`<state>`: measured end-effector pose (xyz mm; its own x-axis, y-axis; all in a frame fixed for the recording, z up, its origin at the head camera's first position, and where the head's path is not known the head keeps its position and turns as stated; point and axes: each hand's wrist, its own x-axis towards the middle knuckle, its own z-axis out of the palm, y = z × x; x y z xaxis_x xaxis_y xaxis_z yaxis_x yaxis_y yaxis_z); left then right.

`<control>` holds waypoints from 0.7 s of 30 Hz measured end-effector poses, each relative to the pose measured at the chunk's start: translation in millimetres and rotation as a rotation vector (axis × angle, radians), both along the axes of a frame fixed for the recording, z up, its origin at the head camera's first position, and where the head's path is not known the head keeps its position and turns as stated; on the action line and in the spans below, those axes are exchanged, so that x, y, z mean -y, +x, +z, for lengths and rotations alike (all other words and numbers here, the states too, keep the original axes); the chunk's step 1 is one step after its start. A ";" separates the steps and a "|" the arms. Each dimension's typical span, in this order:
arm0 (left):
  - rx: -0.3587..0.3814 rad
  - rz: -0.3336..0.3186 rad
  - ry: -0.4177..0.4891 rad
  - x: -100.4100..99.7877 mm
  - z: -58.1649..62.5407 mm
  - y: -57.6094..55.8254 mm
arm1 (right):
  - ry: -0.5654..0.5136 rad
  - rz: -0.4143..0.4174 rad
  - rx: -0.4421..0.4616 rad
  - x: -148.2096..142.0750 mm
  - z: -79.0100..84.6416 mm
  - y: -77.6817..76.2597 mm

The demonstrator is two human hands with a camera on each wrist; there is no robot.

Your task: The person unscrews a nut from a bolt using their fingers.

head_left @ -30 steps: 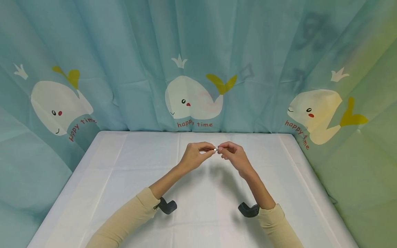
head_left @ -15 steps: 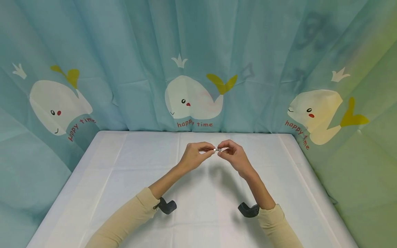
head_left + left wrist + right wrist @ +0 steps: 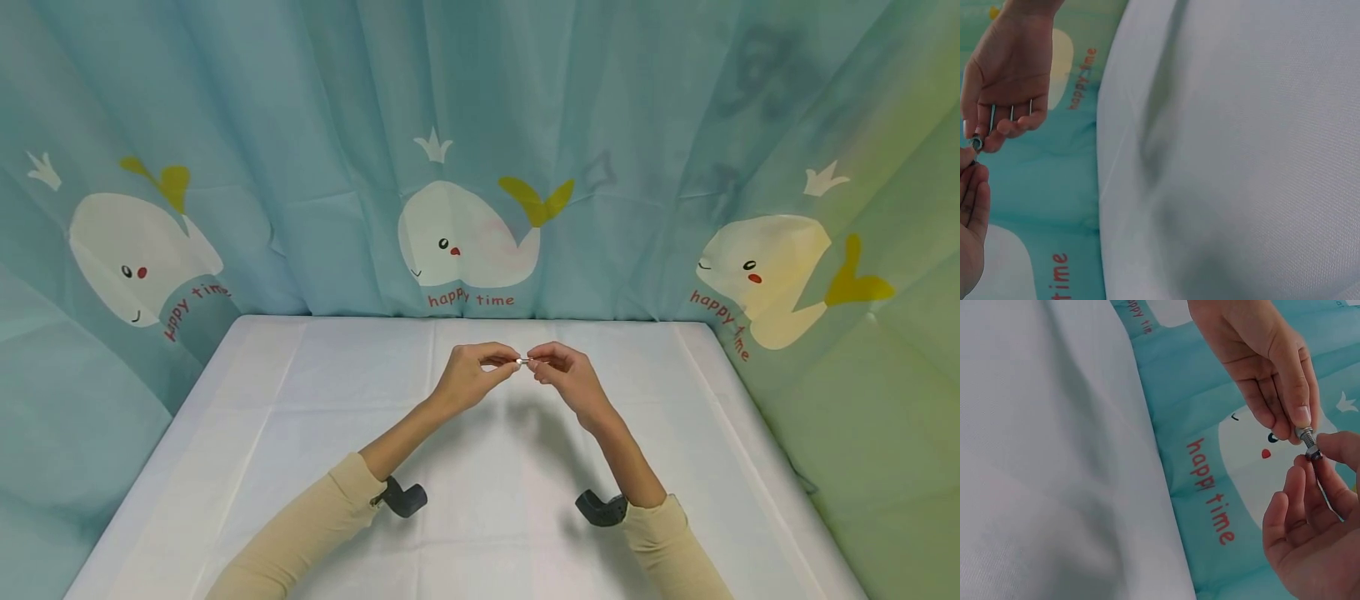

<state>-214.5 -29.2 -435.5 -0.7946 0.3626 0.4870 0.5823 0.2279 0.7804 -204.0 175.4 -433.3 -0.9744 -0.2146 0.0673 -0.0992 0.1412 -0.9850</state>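
A small silvery bolt (image 3: 1309, 439) is held up between both hands above the table's far part. Its head end is pinched between thumb and fingertips of my left hand (image 3: 471, 379). On the bolt's other end sits a nut (image 3: 1314, 453), and the thumb and index finger of my right hand (image 3: 570, 379) are on it from either side. The right hand's other fingers curl loosely below, as the right wrist view shows. In the left wrist view a round metal end (image 3: 977, 144) peeks out between the two hands' fingertips, the rest hidden.
A white cloth covers the table (image 3: 330, 375). Behind and beside it hangs a blue-green curtain (image 3: 337, 250) with whale prints. Dark curved wrist mounts (image 3: 405, 500) stick out from both sleeves.
The right thumb and index finger spread apart half a second ago, baring the bolt's end, and have now come together on it again. The left hand stays in place.
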 end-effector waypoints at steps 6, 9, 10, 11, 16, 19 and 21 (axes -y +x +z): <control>0.011 0.004 -0.006 -0.4 -0.9 -0.3 | -0.007 0.024 -0.049 -1.7 -3.8 -0.5; 0.018 0.009 -0.008 -0.3 -1.0 0.1 | -0.004 0.026 -0.054 -1.3 -3.7 -0.2; 0.019 0.011 -0.009 -0.3 -1.0 0.2 | -0.009 0.024 -0.050 -1.2 -3.5 0.0; 0.018 0.011 -0.009 -0.3 -0.8 0.2 | -0.013 0.017 -0.044 -0.9 -3.3 0.2; 0.015 0.009 -0.006 -0.4 0.1 0.7 | -0.002 -0.022 -0.002 -0.3 -3.3 0.5; 0.013 0.005 -0.005 -0.3 0.4 1.0 | 0.017 -0.029 0.004 -0.4 -4.2 0.2; 0.011 0.004 -0.005 -0.2 0.5 1.1 | 0.017 -0.032 -0.004 -0.5 -4.5 0.1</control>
